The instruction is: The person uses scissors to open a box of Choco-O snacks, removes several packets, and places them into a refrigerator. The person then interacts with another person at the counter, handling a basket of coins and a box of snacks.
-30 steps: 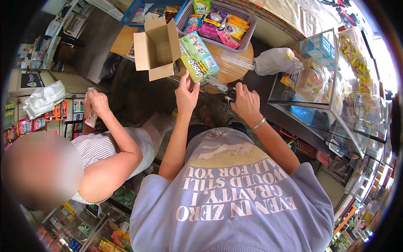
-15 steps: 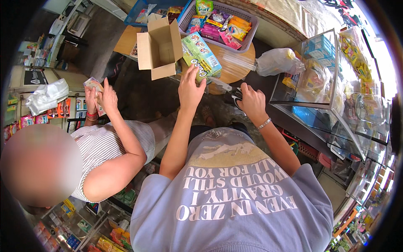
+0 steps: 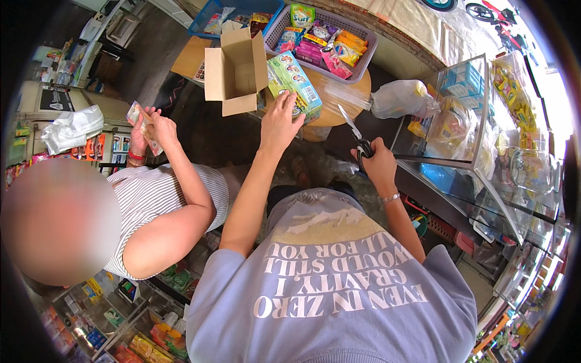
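Observation:
A green and blue printed carton [image 3: 298,77] lies on the round wooden table [image 3: 330,103]. My left hand [image 3: 281,124] grips its near end, fingers bent over the edge. To the right, my right hand [image 3: 380,166] is closed around the black handles of a pair of scissors [image 3: 362,145]. The blades point up and away from me, a short way to the right of the carton and apart from it. Just left of the carton stands an open brown cardboard box [image 3: 216,75] with its flaps up; its inside looks bare from here.
Behind the carton sits a lilac basket [image 3: 370,51] of colourful sachets, beside a blue crate [image 3: 196,27]. A tied plastic bag [image 3: 396,94] and a glass display case [image 3: 466,163] stand on the right. At my left, another person [image 3: 163,230] handles folded paper notes [image 3: 145,127].
My right hand has drawn the scissors back to the right, away from the carton, and their blades have swung upward. My left hand stays at the carton's near end.

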Demonstrator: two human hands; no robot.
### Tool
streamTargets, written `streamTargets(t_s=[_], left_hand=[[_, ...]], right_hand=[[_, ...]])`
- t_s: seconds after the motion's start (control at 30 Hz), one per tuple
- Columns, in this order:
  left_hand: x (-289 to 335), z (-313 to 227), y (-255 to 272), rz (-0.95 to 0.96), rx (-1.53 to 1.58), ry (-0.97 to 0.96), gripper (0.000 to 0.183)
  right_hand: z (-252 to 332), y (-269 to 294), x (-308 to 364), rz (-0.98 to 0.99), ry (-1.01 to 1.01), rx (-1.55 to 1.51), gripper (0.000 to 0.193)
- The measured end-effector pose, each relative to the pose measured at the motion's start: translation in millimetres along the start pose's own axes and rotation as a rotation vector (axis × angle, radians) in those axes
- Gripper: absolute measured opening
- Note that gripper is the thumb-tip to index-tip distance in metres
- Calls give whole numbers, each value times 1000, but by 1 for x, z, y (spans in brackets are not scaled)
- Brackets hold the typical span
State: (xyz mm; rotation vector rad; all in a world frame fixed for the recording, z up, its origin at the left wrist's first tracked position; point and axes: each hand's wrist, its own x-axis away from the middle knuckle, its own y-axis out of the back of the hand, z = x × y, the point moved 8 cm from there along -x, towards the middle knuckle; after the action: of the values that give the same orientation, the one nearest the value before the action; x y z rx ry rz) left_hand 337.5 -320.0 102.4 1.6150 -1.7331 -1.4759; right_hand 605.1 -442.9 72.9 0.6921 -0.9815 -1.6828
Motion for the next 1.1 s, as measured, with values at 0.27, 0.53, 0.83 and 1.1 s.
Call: streamTargets(t_s=[0.27,0.53,0.83,1.1], left_hand=[[8,-3,-11,-2,-230,-231,37],[23,-10,-18,-35,-350,-460,21],[55,-25,10,-340,-46,-137,15],[55,-20,12,-303,13,-163,15]], right_hand=[[-16,-10,4,3,-47,-221,60],[-43,-34,14,168,-64,-458,62],[20,-54,53,775,-81,-808,64],[45,-71,56,820,-156,-827,66]])
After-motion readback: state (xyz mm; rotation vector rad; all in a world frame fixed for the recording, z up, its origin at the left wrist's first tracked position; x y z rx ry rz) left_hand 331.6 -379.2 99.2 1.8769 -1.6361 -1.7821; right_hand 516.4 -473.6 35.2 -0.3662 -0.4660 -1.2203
